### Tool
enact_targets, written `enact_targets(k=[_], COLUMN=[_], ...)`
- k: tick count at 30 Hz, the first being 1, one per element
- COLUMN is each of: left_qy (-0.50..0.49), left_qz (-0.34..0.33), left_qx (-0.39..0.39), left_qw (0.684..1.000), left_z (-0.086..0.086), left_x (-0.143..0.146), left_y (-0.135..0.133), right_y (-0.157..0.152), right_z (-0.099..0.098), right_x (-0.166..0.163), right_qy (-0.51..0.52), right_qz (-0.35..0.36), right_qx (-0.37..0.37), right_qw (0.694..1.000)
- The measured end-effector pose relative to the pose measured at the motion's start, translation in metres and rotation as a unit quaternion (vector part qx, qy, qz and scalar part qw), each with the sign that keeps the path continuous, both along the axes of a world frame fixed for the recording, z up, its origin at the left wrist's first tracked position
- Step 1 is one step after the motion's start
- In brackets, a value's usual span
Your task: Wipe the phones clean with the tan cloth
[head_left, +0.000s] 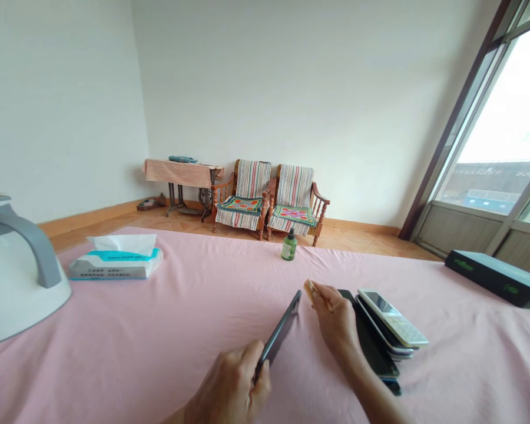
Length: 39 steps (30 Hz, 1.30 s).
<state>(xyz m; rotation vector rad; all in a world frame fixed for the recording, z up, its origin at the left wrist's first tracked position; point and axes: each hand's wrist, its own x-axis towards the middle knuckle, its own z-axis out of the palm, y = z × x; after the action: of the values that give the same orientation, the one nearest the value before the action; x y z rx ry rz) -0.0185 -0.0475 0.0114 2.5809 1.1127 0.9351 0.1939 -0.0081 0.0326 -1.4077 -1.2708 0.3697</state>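
Observation:
My left hand (234, 380) grips a dark smartphone (282, 328) by its lower end, holding it tilted on edge above the tablecloth. My right hand (335, 318) is closed on a small tan cloth (309, 291), most of it hidden by the fingers. The cloth is near the phone's upper end, with a gap between them. Just right of my right forearm lies a stack of phones, a white phone (393, 318) on top. Beside this stack, partly behind my forearm, is a dark tablet-like slab (375, 347).
A green pump bottle (288, 246) stands near the far edge of the pink tablecloth (168, 330). To the left are a tissue pack (115, 268) and a white kettle (13, 282) with a grey handle. A black box (494, 277) lies at the right. Two chairs stand beyond.

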Motion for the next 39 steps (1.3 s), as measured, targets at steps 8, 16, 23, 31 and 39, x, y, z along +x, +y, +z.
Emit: enact_targets(k=[8,16,23,31,39], left_qy=[-0.009,-0.009,-0.006,-0.01,-0.004], left_qz=[-0.019,-0.017,-0.029,-0.035,-0.033], left_qx=[0.033,0.0,-0.012,-0.023,-0.026], left_qw=[0.999,1.0,0.999,0.999,0.999], left_z=[-0.002,-0.003,0.001,0.001,0.003], left_x=[0.001,0.003,0.002,0.001,0.002], left_y=[0.002,0.0,0.0,0.0,0.0], right_y=[0.007,-0.015,-0.015,-0.027,-0.019], right_z=[-0.019,-0.026,-0.022,-0.025,-0.024], right_x=[0.004,-0.016,-0.02,-0.029,-0.024], right_qy=[-0.149,-0.245,-0.231,-0.225,-0.221], right_qz=[0.015,0.1,0.072,0.11,0.078], right_qx=[0.065,0.111,0.127,0.13,0.124], right_qw=[0.987,0.958,0.962,0.96,0.964])
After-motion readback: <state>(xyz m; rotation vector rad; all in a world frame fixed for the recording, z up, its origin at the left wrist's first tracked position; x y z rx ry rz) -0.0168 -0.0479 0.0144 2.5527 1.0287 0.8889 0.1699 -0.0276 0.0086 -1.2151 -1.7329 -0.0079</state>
